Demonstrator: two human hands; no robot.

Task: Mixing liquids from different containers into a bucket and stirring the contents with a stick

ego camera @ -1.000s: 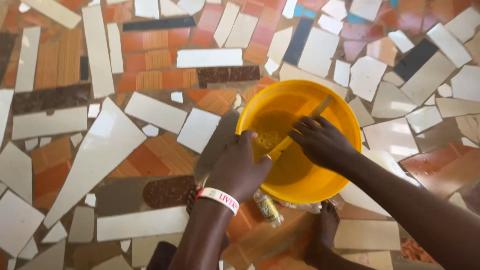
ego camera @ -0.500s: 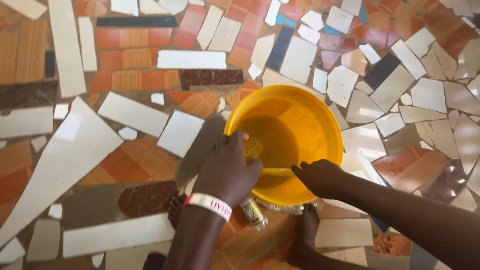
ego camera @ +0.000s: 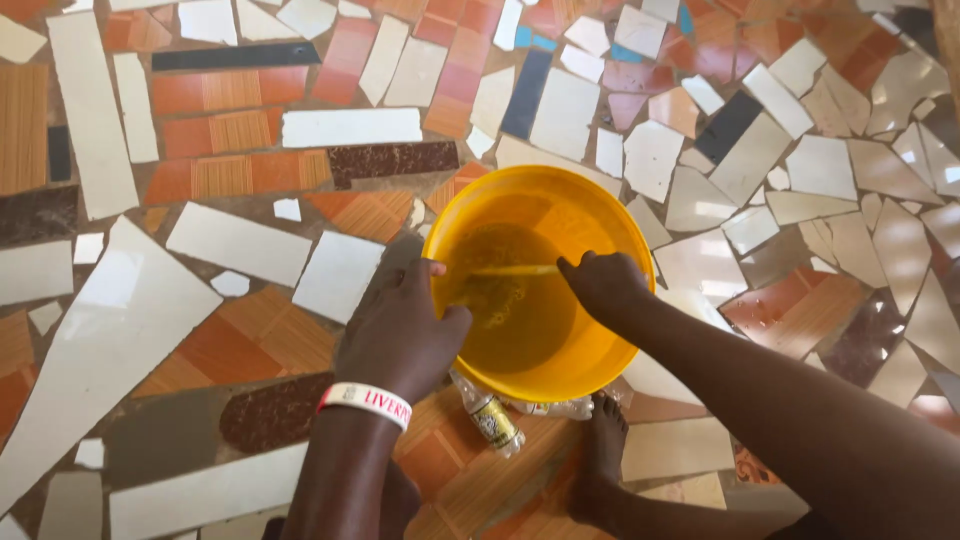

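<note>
Mosaic tile floor (ego camera: 240, 250) under yellow bowl (ego camera: 600, 215), centre frame. Left hand (ego camera: 400, 325) grips the near rim, fingers curled over it. Right hand (ego camera: 605, 285), half a second ago outside the rim, now sits inside, fingers closed on a yellow stick (ego camera: 510, 270) in the mixture: stirring resumes.

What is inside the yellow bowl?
The yellow bowl holds yellowish liquid and a thin stick held by the right hand. The bowl's base is hidden.

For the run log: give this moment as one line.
left hand: grips yellow bowl rim | right hand: holds stick in yellowish mix | floor: broken-tile mosaic
</note>
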